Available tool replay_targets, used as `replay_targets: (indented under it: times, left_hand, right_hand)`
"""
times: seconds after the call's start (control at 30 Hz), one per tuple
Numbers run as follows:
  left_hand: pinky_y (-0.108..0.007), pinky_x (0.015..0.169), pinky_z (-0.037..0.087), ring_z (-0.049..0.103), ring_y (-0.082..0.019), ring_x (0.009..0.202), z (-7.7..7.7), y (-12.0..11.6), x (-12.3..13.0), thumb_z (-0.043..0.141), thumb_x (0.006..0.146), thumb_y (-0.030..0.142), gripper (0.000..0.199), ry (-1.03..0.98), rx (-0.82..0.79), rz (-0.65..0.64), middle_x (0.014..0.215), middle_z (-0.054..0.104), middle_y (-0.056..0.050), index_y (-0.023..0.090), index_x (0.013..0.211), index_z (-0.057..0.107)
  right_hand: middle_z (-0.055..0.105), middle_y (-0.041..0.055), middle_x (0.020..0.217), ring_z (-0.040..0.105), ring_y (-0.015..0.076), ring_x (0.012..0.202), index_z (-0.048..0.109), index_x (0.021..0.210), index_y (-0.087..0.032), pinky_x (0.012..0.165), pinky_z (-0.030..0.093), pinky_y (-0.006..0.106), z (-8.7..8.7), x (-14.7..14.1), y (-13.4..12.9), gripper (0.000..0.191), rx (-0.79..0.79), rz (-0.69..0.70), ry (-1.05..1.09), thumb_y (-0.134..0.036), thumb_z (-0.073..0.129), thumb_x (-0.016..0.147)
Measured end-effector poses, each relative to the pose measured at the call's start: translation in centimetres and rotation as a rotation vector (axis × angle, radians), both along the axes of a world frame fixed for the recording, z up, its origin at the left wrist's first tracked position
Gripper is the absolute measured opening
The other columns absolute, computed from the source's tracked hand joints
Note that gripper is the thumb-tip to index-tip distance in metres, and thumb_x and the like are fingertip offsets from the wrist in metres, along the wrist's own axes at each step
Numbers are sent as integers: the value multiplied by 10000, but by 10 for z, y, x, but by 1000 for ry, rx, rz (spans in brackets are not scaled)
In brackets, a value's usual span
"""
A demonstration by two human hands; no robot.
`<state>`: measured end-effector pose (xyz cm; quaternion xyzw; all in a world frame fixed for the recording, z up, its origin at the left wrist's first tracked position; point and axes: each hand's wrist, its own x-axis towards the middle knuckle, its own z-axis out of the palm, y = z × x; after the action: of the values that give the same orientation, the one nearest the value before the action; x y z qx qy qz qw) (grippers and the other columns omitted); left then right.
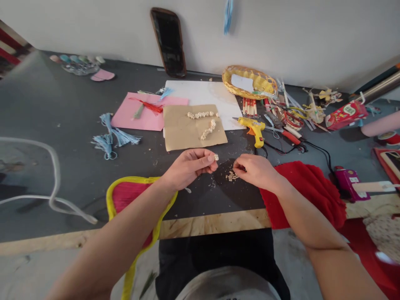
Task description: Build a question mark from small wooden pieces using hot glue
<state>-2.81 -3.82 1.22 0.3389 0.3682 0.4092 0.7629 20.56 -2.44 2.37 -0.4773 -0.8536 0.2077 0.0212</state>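
Observation:
My left hand (195, 167) is closed, pinching a small cream-coloured cluster (216, 157) between thumb and fingertip. Just above the small tan stick pieces (231, 176) on the dark tabletop is my right hand (254, 170). Its fingers are pinched together, and whatever they may hold is hidden. Beyond both hands lies a brown paper sheet (178, 129) bearing two rows of similar clusters, one straight row (201, 115) and one curved row (208, 130). Pale crumbs are scattered on the table between my hands.
A yellow glue gun (254, 129) lies right of the paper, its cord running right. Behind it stand a wicker basket (229, 87) and a phone (168, 43). Red cloth (300, 187) sits under my right forearm. Blue tassels (117, 135) and a white cable (54, 166) are left.

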Motion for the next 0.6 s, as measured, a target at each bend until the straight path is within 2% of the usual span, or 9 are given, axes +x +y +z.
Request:
replay_targets:
  times: [0.13, 0.3, 0.37, 0.47, 0.6]
  left_hand:
    - [-176, 617, 499, 628, -87, 633, 0, 0, 0, 860, 692, 357, 280, 27, -5, -27, 687, 706, -21, 132, 785, 722]
    - [-183, 620, 480, 617, -82, 627, 1, -1, 1, 857, 691, 383, 307, 64, 9, -73, 684, 701, -17, 127, 791, 719]
    - [-184, 618, 468, 617, -82, 628, 3, -2, 2, 856, 690, 393, 316, 78, 19, -103, 679, 701, -19, 124, 790, 722]
    - [-187, 615, 454, 617, -85, 635, 4, -2, 3, 851, 695, 395, 313, 87, 39, -125, 682, 706, -22, 125, 793, 727]
    - [-195, 623, 447, 613, -87, 645, 3, -2, 3, 838, 718, 373, 280, 84, 60, -150, 694, 711, -23, 128, 803, 732]
  right_hand:
    - [648, 9, 776, 598, 132, 704, 656, 778, -194, 607, 396, 252, -3, 1, 2, 80, 84, 14, 95, -148, 621, 832]
    - [652, 13, 777, 606, 107, 670, 624, 814, -191, 630, 493, 237, -1, -6, -3, 85, 391, 68, 572, -176, 594, 892]
    - [658, 18, 789, 610, 107, 673, 608, 825, -196, 616, 509, 234, 0, -12, -8, 74, 486, 98, 682, -157, 611, 888]
    - [664, 27, 809, 628, 118, 705, 601, 870, -199, 622, 533, 240, 0, -19, -13, 76, 548, 131, 723, -128, 627, 879]
    - [670, 30, 817, 648, 127, 730, 597, 891, -200, 659, 560, 258, -1, -23, -15, 66, 537, 158, 713, -140, 623, 893]
